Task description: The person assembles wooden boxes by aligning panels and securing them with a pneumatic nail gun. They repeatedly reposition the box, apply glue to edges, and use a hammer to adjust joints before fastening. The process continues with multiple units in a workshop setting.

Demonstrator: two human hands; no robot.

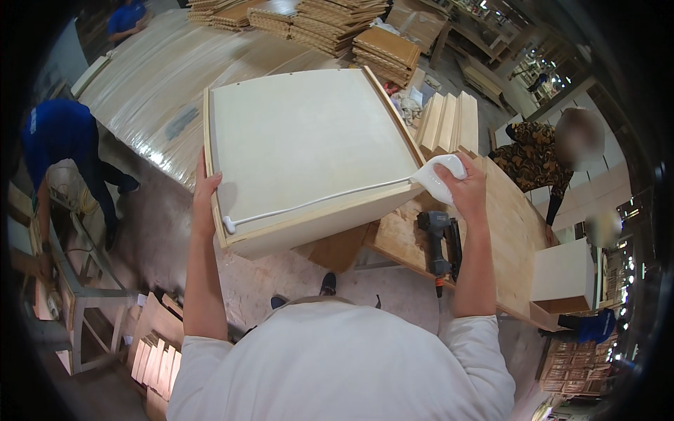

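Note:
A wooden drawer box (pixel 316 133) with a pale panel facing up is tilted in front of me. My left hand (pixel 206 188) is closed on its left side, thumb over the rim. In my right hand (pixel 463 186) a white squeeze bottle of glue (pixel 437 181) is gripped, its tip at the box's near right corner. A line of white glue (pixel 316 203) runs along the panel's near edge, with a thicker blob at the left end. To the right, below my right hand, a nail gun (pixel 439 242) lies on the wooden workbench (pixel 505 231).
Narrow boards (pixel 449 119) are stacked beyond the bench. Behind the box spreads a large plastic-wrapped stack (pixel 161 84). A person in blue (pixel 63 140) bends at the left, and another in a patterned top (pixel 537 158) leans by the bench. A pale box (pixel 565 274) stands right.

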